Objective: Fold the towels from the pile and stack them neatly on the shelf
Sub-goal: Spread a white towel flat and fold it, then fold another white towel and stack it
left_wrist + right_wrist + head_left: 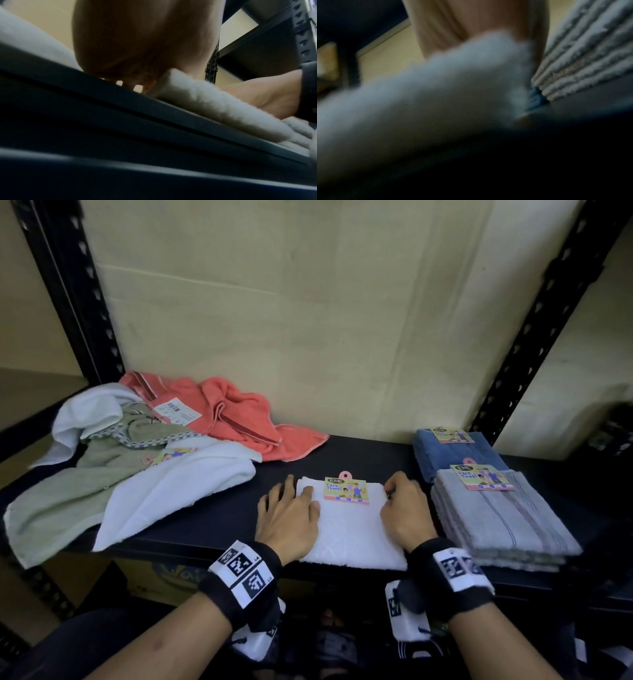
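A folded white towel (349, 529) with a paper "Face Towel" label (346, 489) lies flat at the front middle of the black shelf (359, 453). My left hand (291, 501) rests on its left edge with the fingers spread and nearly straight. In the left wrist view the left hand's palm (137, 54) sits above the white towel's thick edge (214, 102). My right hand (399, 494) is at the towel's right edge, its fingers curled round the far corner. The right wrist view is blurred and shows the white towel (436, 94) close under the palm (471, 20).
A loose pile of white (178, 481), green (61, 501) and coral (239, 412) towels fills the shelf's left side. A stack of folded grey towels (500, 515) sits close to my right hand, with a blue towel (452, 450) behind it. Black slotted uprights (534, 323) frame the shelf.
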